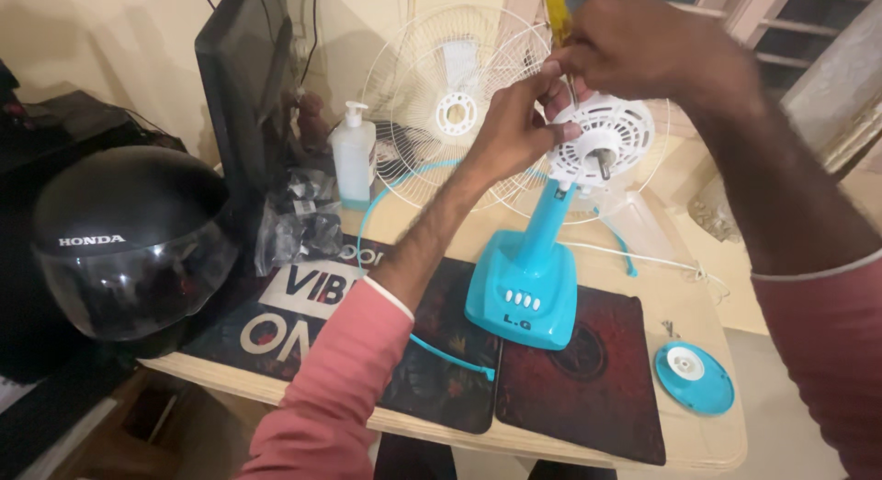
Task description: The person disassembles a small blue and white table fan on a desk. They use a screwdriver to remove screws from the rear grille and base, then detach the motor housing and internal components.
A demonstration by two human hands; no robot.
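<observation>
A small table fan with a turquoise base point(522, 292) and neck stands on a dark mat, its white motor housing point(604, 140) and bare shaft facing me. My left hand point(514, 126) grips the housing's left edge with its fingers. My right hand point(634, 44) is above the housing, closed on a yellow-handled screwdriver point(555, 10) whose shaft points down into the housing's top. A white wire fan guard point(450, 108) leans behind the fan.
A round turquoise cap point(694, 377) and a small screw lie at the table's right. A black helmet point(129, 241), a dark monitor point(243, 103), a plastic bag of dark parts point(299, 218) and a pump bottle point(353, 158) stand at the left. A white cord trails right.
</observation>
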